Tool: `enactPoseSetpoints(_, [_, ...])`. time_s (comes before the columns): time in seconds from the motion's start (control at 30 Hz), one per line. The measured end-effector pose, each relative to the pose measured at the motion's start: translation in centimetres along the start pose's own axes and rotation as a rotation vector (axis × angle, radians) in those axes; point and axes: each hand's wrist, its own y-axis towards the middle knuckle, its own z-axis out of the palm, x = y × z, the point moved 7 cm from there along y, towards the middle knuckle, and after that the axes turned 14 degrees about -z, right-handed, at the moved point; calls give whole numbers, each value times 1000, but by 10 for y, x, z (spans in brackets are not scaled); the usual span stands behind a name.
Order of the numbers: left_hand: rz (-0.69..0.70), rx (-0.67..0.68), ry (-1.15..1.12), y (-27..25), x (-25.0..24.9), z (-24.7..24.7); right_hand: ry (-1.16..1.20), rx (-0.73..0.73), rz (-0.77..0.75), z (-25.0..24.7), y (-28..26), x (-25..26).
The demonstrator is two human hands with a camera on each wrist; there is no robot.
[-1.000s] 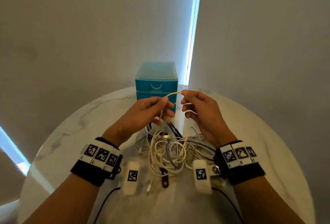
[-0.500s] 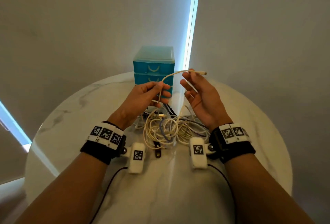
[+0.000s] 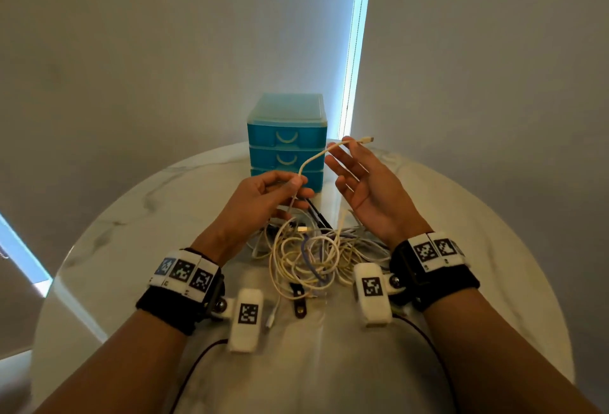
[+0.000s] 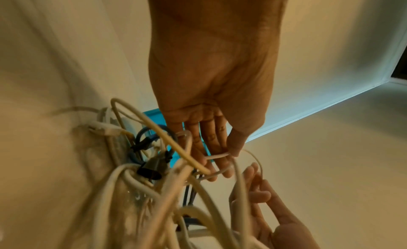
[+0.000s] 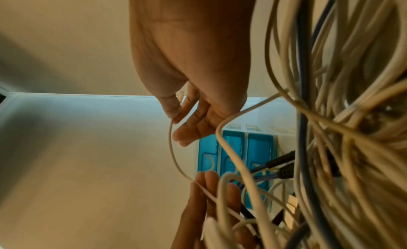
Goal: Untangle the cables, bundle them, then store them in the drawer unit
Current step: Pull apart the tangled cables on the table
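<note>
A tangle of white, cream and blue cables (image 3: 309, 252) lies on the round marble table (image 3: 158, 216) between my wrists. From it one white cable (image 3: 313, 159) rises in an arc. My left hand (image 3: 296, 187) pinches that cable low down, thumb against fingers (image 4: 229, 154). My right hand (image 3: 344, 143) pinches it near its plug (image 3: 365, 140), which sticks out to the right; the other fingers are spread. The thumb and index pinch shows in the right wrist view (image 5: 174, 120). The blue three-drawer unit (image 3: 286, 136) stands just behind my hands, all drawers closed.
A black strap (image 3: 298, 298) lies at the near edge of the tangle, and black plugs (image 3: 316, 216) lie under my left hand. Grey walls close in behind the table, with a bright window gap (image 3: 356, 51) behind the drawer unit.
My hands have drawn apart along the white cable. The right hand has gone up and right toward the plug end, which now sticks out free, and the arc between the hands has stretched.
</note>
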Motion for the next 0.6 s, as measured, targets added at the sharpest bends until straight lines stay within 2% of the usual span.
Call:
enactPoseSetpoints(0.27, [-11,27,8,45,-15,-6,-62,-30,61,-4,19,-15])
enactPoseSetpoints(0.43, [-30,31,-22,43,-9,1,-26,-97,92,-6,22,-23])
enactPoseSetpoints(0.6, [6,11,0,34,-8,1,3,-74,80,-3,18,-27])
